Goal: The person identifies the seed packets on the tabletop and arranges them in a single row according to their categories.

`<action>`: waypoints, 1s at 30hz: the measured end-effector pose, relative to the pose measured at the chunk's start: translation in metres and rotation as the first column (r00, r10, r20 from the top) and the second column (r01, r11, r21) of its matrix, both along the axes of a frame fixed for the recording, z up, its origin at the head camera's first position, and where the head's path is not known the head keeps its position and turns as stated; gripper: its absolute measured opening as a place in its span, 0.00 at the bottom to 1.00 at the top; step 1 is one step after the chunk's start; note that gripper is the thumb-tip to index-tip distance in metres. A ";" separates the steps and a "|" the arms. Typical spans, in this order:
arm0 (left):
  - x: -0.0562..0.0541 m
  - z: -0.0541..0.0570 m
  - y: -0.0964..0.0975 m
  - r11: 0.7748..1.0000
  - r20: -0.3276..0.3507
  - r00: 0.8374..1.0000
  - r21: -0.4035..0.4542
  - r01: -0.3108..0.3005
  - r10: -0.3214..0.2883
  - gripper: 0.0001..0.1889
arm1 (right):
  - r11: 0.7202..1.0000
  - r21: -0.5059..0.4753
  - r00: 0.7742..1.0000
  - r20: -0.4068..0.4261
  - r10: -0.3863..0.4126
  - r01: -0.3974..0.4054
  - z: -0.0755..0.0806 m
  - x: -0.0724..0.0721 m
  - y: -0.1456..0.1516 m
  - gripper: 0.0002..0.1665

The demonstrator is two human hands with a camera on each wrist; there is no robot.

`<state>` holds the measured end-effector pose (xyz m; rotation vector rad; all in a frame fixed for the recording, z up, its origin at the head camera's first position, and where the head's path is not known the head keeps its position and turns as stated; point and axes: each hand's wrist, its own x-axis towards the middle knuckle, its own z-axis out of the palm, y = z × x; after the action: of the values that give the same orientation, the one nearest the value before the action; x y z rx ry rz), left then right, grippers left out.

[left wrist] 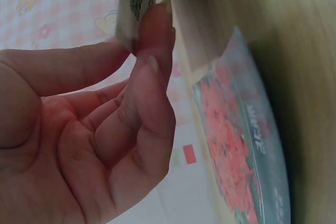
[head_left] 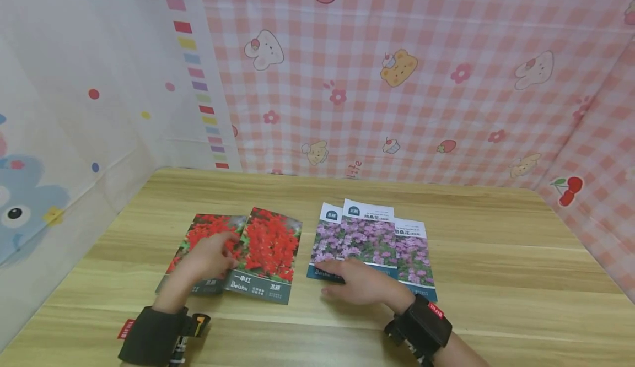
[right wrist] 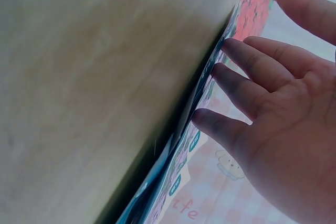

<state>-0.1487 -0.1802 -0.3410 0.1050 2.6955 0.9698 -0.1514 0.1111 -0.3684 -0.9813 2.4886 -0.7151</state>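
Two red-flower seed packets lie on the left side of the table, the right one (head_left: 270, 246) overlapping the left one (head_left: 210, 226). My left hand (head_left: 208, 257) pinches the left edge of the right red packet between thumb and fingers. In the left wrist view that packet's back (left wrist: 128, 14), with a printed code, is tilted up, and the other red packet (left wrist: 226, 140) lies below. My right hand (head_left: 359, 281) rests on three overlapping purple-flower seed packets (head_left: 369, 237). In the right wrist view its fingertips (right wrist: 202, 117) touch the packets, the fingers spread and fairly straight.
The wooden table (head_left: 496, 257) spreads around the packets. A pink checked cloth (head_left: 362, 69) with cartoon prints hangs behind it, and a white printed cloth (head_left: 119, 53) stands on the left. Each wrist wears a black strap (head_left: 154, 334) with a camera.
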 end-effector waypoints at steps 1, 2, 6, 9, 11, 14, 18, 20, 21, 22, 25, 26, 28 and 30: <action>0.000 -0.001 0.001 1.000 -0.002 1.000 -0.013 0.003 -0.003 0.24 | 1.000 -0.002 1.000 -0.001 -0.005 0.005 0.000 -0.001 0.001 0.30; 0.000 -0.002 0.002 1.000 -0.002 1.000 -0.025 0.005 -0.005 0.25 | 1.000 0.000 1.000 -0.002 -0.012 0.012 0.000 -0.001 0.002 0.30; 0.000 -0.004 0.005 0.998 -0.006 1.000 -0.053 0.013 -0.013 0.25 | 0.999 -0.002 0.999 -0.001 -0.038 0.038 0.001 -0.003 0.003 0.30; 0.000 -0.005 0.008 0.998 -0.008 1.000 -0.064 0.022 -0.023 0.24 | 0.999 -0.014 0.999 -0.012 -0.041 0.041 0.000 -0.003 0.002 0.30; 0.001 -0.004 0.009 0.997 -0.006 1.000 -0.075 0.027 -0.028 0.24 | 0.999 -0.027 0.999 -0.023 -0.036 0.036 0.000 -0.002 0.001 0.31; 0.001 -0.003 0.010 0.994 0.000 1.000 -0.102 0.027 -0.028 0.24 | 0.999 -0.041 0.999 -0.045 -0.010 0.008 -0.001 0.001 -0.003 0.32; 0.002 -0.002 0.011 0.991 0.010 1.000 -0.127 0.030 -0.029 0.23 | 0.998 -0.015 0.996 -0.062 0.056 -0.057 0.000 0.007 -0.010 0.32; 0.001 -0.002 0.011 0.990 0.011 0.999 -0.134 0.034 -0.033 0.23 | 0.996 0.012 0.994 -0.061 0.088 -0.087 0.001 0.011 -0.014 0.32; 0.001 -0.002 0.011 0.989 0.007 0.999 -0.141 0.036 -0.035 0.23 | 0.994 0.022 0.993 -0.060 0.105 -0.104 0.002 0.012 -0.015 0.32; 0.001 -0.001 0.012 0.989 0.004 0.999 -0.146 0.036 -0.035 0.23 | 0.993 0.033 0.991 -0.057 0.119 -0.118 0.002 0.013 -0.017 0.32; 0.002 -0.001 0.012 0.986 -0.010 0.999 -0.163 0.034 -0.036 0.24 | 0.987 0.041 0.986 -0.044 0.159 -0.158 0.004 0.016 -0.021 0.32; 0.002 -0.001 0.012 0.985 -0.013 0.999 -0.169 0.031 -0.034 0.24 | 0.984 0.042 0.984 -0.042 0.173 -0.171 0.004 0.017 -0.022 0.32; 0.003 0.000 0.013 0.984 -0.019 0.999 -0.175 0.027 -0.031 0.24 | 0.981 0.039 0.981 -0.028 0.193 -0.191 0.005 0.018 -0.024 0.32; 0.003 0.000 0.013 0.983 -0.030 0.999 -0.182 0.025 -0.031 0.23 | 0.979 0.039 0.979 -0.018 0.203 -0.202 0.005 0.019 -0.026 0.32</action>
<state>-0.1460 -0.1673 -0.3406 0.1233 2.7890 0.7161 -0.1324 0.0854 -0.3636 -1.2126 2.3663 -0.5940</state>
